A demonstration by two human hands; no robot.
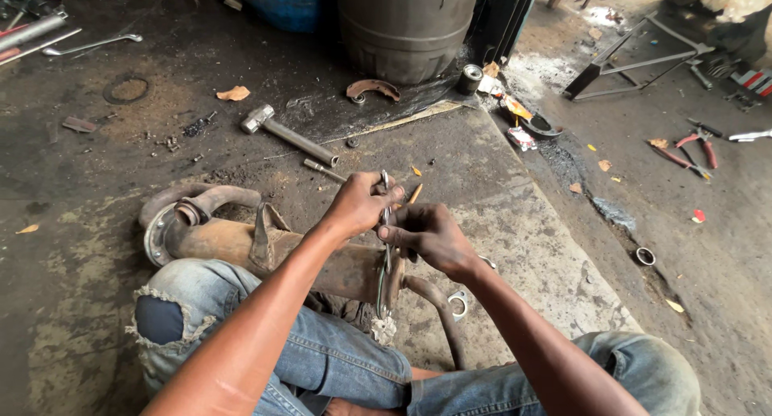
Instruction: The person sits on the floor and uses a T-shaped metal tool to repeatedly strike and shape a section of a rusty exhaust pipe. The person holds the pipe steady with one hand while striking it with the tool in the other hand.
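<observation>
Far left of the grip, a long steel spanner [92, 44] lies on the dark, oily concrete floor [498, 199]. Nearer, up and left of the hands, a hammer [285, 136] with a blunt metal head rests on its side. Just below and left of the grip lies a rusty, cylindrical exhaust muffler [241, 243], its curved pipe bending back at the far end and a strap welded across its dented brown body.

The left hand [359, 205] is curled closed, fingers pinching the top of a thin, bright metal ring clamp [385, 247]. The right hand [426, 232] meets it just beside, thumb and fingers closed on the same band lower down. The clamp hangs edge-on at the muffler's near end, directly under both hands.

Above the grip stands a ribbed grey metal drum [406, 26]. Well off to the right, red-handled pliers [698, 146] lie on the grit.
</observation>
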